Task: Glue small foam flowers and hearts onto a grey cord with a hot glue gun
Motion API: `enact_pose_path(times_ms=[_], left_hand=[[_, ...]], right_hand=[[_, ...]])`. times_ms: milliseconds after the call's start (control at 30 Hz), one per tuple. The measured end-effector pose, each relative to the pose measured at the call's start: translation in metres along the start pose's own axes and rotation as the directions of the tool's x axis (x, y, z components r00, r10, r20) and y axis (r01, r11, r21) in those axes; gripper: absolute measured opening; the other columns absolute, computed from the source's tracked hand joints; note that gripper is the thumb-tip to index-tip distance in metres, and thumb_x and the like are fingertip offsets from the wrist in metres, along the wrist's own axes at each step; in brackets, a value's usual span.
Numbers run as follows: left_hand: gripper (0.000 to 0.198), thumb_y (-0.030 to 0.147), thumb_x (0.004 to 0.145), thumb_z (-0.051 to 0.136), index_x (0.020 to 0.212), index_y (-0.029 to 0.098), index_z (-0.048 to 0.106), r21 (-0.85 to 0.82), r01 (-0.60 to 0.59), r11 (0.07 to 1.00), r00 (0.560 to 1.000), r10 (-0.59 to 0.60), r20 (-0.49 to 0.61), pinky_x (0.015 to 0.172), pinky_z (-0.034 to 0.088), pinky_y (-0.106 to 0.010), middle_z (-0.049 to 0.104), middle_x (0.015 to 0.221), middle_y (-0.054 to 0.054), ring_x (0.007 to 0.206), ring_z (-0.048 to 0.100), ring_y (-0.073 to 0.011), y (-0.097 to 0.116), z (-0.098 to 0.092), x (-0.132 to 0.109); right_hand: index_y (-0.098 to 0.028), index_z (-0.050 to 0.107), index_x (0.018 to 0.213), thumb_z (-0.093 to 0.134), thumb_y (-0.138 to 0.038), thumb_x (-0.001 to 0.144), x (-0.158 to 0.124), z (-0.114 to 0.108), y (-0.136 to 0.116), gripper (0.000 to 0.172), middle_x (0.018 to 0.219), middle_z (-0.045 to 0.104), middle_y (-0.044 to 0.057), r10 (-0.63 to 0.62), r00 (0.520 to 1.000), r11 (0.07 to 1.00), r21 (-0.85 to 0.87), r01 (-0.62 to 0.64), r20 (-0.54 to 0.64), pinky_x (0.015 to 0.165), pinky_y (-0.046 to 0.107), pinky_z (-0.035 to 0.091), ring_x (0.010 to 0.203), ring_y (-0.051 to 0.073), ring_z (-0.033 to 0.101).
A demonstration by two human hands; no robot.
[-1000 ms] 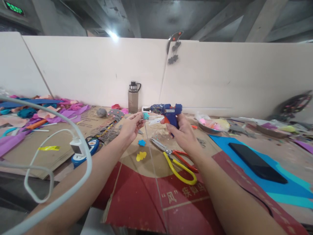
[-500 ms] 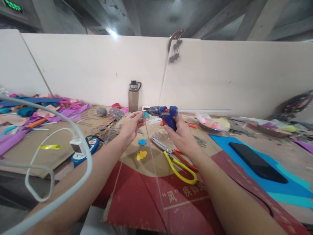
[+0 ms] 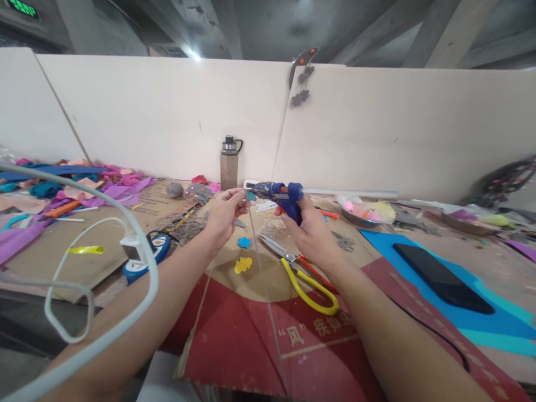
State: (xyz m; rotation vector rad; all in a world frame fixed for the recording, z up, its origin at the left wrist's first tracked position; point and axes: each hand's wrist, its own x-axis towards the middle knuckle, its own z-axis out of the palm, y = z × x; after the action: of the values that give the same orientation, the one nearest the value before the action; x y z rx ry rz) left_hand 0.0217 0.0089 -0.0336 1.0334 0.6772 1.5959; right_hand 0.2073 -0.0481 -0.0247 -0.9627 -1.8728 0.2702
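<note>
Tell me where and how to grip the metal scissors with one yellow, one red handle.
Likely best: the yellow loop handle, from the near side. The scissors lie on brown-and-red cardboard, handles nearer the camera, silver blades pointing away; the right forearm crowds the red handle.

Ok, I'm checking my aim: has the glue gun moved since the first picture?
Yes: the back end of the glue gun has shifted left, closer in view to the bottle.
</note>
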Motion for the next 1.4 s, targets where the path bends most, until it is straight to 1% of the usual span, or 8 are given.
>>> enact_pose_path(times_ms=[300, 567, 867, 1100, 1267, 1400], left_hand=[[0.02, 0.025, 0.064, 0.074, 0.076, 0.014, 0.061, -0.011, -0.004, 1.0, 1.0, 0.004, -0.018, 0.047, 0.042, -0.017, 0.062, 0.063, 0.002, 0.051, 0.057, -0.0066, 0.0016, 0.0013, -0.0006], [0.019, 0.025, 0.064, 0.074, 0.075, 0.014, 0.061, -0.01, -0.002, 1.0, 1.0, 0.002, -0.02, 0.047, 0.042, -0.017, 0.061, 0.062, 0.002, 0.052, 0.056, -0.0065, 0.0032, 0.0024, -0.0021], [0.019, 0.025, 0.064, 0.073, 0.074, 0.015, 0.06, -0.013, 0.0, 1.0, 1.0, 0.0, -0.023, 0.047, 0.04, -0.017, 0.061, 0.063, 0.002, 0.051, 0.055, -0.0062, 0.0049, 0.0032, -0.0026], [0.018, 0.025, 0.065, 0.072, 0.075, 0.015, 0.061, -0.004, 0.0, 1.0, 1.0, 0.0, -0.018, 0.048, 0.04, -0.018, 0.062, 0.065, 0.001, 0.052, 0.054, -0.0061, 0.0043, 0.0029, -0.0021], [0.019, 0.026, 0.065, 0.073, 0.075, 0.015, 0.061, 0.002, -0.006, 1.0, 1.0, 0.006, -0.02, 0.048, 0.04, -0.018, 0.06, 0.064, 0.002, 0.052, 0.053, -0.0061, 0.0049, 0.003, -0.0029], [0.019, 0.026, 0.065, 0.073, 0.075, 0.015, 0.061, 0.005, 0.0, 1.0, 0.999, 0.0, -0.033, 0.047, 0.039, -0.018, 0.06, 0.064, 0.002, 0.052, 0.053, -0.0058, 0.0065, 0.0035, -0.0039]], right_hand=[[-0.022, 0.048, 0.108, 0.047, -0.016, 0.085, 0.0002, 0.0002, -0.0002, 0.024, 0.095, 0.062, 0.006, 0.002, 1.0, 0.999, -0.034, -0.003, -0.013, 0.079, 0.037, 0.044, 0.085, 0.02, 0.058], [-0.022, 0.049, 0.108, 0.047, -0.016, 0.084, 0.0004, 0.0003, -0.0011, 0.024, 0.093, 0.061, 0.005, 0.005, 1.0, 1.0, -0.014, -0.006, -0.016, 0.076, 0.035, 0.045, 0.082, 0.019, 0.058], [-0.022, 0.048, 0.114, 0.047, -0.017, 0.084, 0.0008, -0.0004, 0.0006, 0.031, 0.097, 0.062, 0.006, -0.004, 1.0, 1.0, -0.011, 0.003, -0.029, 0.082, 0.038, 0.046, 0.089, 0.021, 0.059], [-0.023, 0.05, 0.112, 0.046, -0.019, 0.085, -0.0004, 0.0005, 0.002, 0.028, 0.1, 0.063, 0.007, 0.015, 0.999, 1.0, -0.019, -0.016, -0.046, 0.087, 0.041, 0.046, 0.096, 0.023, 0.059], [-0.023, 0.05, 0.114, 0.047, -0.019, 0.085, -0.0002, -0.0001, 0.0024, 0.03, 0.099, 0.063, 0.007, 0.029, 0.999, 1.0, -0.01, -0.03, -0.045, 0.086, 0.041, 0.046, 0.093, 0.023, 0.059], [-0.023, 0.051, 0.111, 0.047, -0.018, 0.084, 0.0004, -0.0024, 0.0013, 0.027, 0.099, 0.064, 0.007, 0.045, 0.997, 0.999, -0.006, -0.046, -0.06, 0.083, 0.039, 0.046, 0.092, 0.023, 0.06]])
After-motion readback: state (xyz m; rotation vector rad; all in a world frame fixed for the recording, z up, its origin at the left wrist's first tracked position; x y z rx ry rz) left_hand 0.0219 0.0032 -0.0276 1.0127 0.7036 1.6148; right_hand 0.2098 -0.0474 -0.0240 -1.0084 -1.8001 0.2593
